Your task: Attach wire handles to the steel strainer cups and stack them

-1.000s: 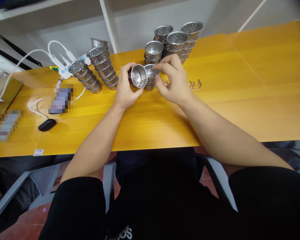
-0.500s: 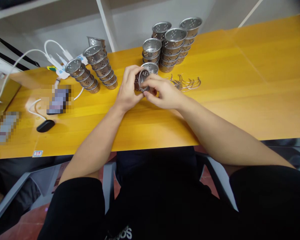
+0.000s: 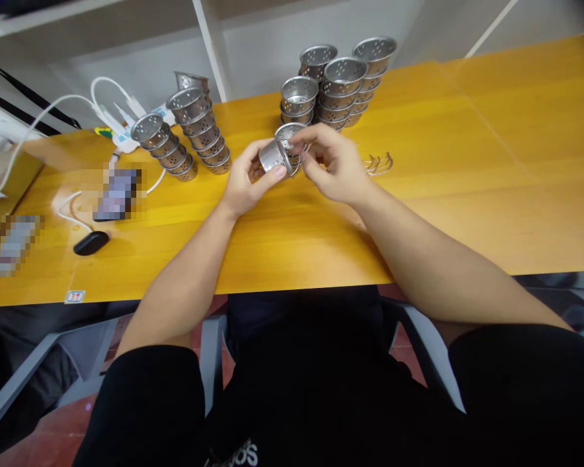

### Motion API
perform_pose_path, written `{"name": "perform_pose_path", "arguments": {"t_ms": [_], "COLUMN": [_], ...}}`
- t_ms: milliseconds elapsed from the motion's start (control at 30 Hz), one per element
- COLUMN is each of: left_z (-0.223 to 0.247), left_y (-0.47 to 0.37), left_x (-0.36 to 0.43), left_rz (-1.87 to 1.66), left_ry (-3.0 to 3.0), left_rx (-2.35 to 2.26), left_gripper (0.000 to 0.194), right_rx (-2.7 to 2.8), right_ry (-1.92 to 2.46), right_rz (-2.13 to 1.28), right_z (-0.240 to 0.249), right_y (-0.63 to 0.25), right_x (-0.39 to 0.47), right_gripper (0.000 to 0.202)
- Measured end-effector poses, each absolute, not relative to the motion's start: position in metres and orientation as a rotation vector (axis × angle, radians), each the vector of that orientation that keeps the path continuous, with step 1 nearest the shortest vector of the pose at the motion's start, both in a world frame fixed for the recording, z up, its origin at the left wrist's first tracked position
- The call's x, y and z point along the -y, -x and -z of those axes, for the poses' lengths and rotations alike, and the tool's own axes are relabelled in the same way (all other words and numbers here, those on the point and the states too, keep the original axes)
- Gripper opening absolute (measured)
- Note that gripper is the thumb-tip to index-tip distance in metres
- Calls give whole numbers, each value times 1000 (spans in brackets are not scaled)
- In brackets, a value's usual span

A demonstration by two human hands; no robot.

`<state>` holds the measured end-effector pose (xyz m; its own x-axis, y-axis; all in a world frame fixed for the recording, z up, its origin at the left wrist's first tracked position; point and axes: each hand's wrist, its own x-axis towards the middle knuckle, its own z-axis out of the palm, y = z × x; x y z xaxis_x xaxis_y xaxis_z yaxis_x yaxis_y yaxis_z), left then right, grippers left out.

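My left hand (image 3: 249, 181) is wrapped round a perforated metal cup (image 3: 272, 156), tipped on its side with its mouth to the right. A thin wire handle (image 3: 296, 167) shows at the cup's rim. My right hand (image 3: 333, 162) is at that rim, thumb and forefinger bent around the wire; the fingertips are partly blurred, and the wire seems to lie between them. Just behind stands another metal cup (image 3: 291, 131), partly covered by my fingers. Several curved wire pieces (image 3: 380, 165) lie on the table to the right of my right hand.
Stacks of perforated cups stand at the back (image 3: 343, 84) and at the left (image 3: 204, 130). A power strip (image 3: 126, 139) with white cables, a blurred phone (image 3: 118, 194) and a black oval object (image 3: 91, 243) are on the yellow table (image 3: 467, 194).
The held cup has turned, so its outer side now shows and its mouth faces right. My right hand has drawn out of the cup, slightly to the right.
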<state>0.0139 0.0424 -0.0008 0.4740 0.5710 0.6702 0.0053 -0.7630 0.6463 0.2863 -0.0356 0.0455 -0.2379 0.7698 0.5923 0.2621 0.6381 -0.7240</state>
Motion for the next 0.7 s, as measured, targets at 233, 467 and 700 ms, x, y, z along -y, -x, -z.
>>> {"name": "perform_pose_path", "arguments": {"t_ms": [233, 467, 700], "left_z": [1, 3, 4], "left_y": [-6, -6, -2], "left_x": [-54, -58, -61], "left_rz": [-1376, -1371, -1264], "left_ry": [-2133, -2141, -2129], "left_rx": [-303, -319, -455], "left_gripper": [72, 70, 79], "right_rx": [1938, 1956, 1949], "right_ry": [798, 781, 781], "right_rz": [-596, -624, -655], "right_z": [-53, -52, -57], "right_y": [-286, -284, -283], "right_x": [44, 38, 40], "right_gripper": [72, 76, 79]}}
